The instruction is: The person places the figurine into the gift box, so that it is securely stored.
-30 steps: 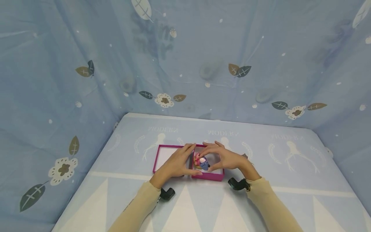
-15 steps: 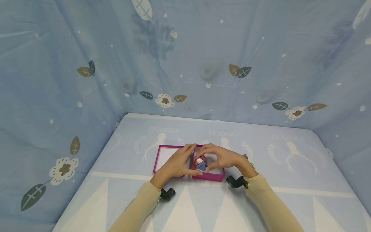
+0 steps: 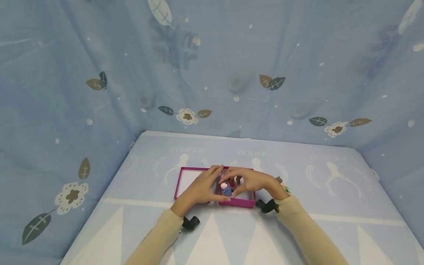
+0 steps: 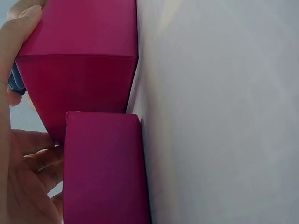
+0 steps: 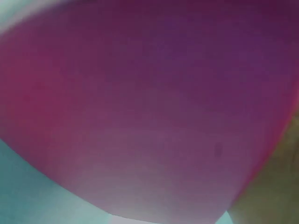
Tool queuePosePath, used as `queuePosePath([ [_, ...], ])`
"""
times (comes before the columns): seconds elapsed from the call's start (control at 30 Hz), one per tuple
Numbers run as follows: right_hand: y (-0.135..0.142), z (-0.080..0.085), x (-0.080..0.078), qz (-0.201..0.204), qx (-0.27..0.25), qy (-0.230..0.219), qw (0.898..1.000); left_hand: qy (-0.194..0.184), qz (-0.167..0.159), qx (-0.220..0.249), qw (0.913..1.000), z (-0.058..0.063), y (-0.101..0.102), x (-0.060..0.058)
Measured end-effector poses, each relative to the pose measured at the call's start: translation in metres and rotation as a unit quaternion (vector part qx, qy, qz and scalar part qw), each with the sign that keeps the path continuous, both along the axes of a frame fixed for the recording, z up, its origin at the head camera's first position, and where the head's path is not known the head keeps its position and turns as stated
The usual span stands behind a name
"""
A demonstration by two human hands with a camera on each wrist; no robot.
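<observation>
In the head view, a magenta box (image 3: 243, 203) with a pale inside sits on the table. My left hand (image 3: 202, 187) spans its left side, thumb over the near wall and fingers at the far wall. The left wrist view shows that thumb (image 4: 29, 21) on the box's rim. My right hand (image 3: 254, 179) reaches into the box. It holds a small blue figurine (image 3: 226, 190) with a pale pinkish top between thumb and fingers. A small reddish-brown thing (image 3: 238, 180) shows under that hand, mostly hidden. The box's magenta side (image 5: 154, 112) fills the right wrist view, blurred.
Left of the box, touching or very near it, lies a shallow magenta-rimmed lid (image 3: 192, 178), pale inside up. Partly hidden behind my right wrist are a small greyish thing (image 3: 279, 179) and something yellow-green (image 3: 286, 188). A blue patterned cloth (image 3: 212, 73) hangs behind the table.
My right hand has moved slightly left in the box, and the blue figurine has shifted left with it. The reddish-brown thing has come into sight. My left hand stays on the box.
</observation>
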State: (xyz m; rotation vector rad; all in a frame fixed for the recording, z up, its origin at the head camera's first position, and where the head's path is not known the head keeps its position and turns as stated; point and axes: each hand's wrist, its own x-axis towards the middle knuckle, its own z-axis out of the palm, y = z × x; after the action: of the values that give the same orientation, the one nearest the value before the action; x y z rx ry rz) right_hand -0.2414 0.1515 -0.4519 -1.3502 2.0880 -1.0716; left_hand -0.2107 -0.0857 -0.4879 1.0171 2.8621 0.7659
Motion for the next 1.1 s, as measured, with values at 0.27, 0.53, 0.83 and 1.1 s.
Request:
queuePosePath([
  [0.27,-0.0019,0.0017,-0.0017,-0.015,0.027,-0.007,1.000,0.014,-0.004,0.006,0.9999,-0.0015,-0.0006,-0.0020],
  [0.53,-0.0028,-0.0003,-0.0019,-0.034,0.057,-0.030,0.997,0.007,-0.004,0.010,0.9999,-0.0010,-0.0014,-0.0018],
  [0.83,-0.0020,-0.0036,-0.0038,-0.044,0.054,-0.045,0.997,0.008,-0.004,0.013,0.9999,-0.0008,-0.0014,-0.0024],
  [1.1,-0.0026,0.0000,-0.0014,-0.053,0.060,-0.045,0.996,-0.003,-0.001,0.012,0.9999,-0.0014,-0.0010,-0.0021],
])
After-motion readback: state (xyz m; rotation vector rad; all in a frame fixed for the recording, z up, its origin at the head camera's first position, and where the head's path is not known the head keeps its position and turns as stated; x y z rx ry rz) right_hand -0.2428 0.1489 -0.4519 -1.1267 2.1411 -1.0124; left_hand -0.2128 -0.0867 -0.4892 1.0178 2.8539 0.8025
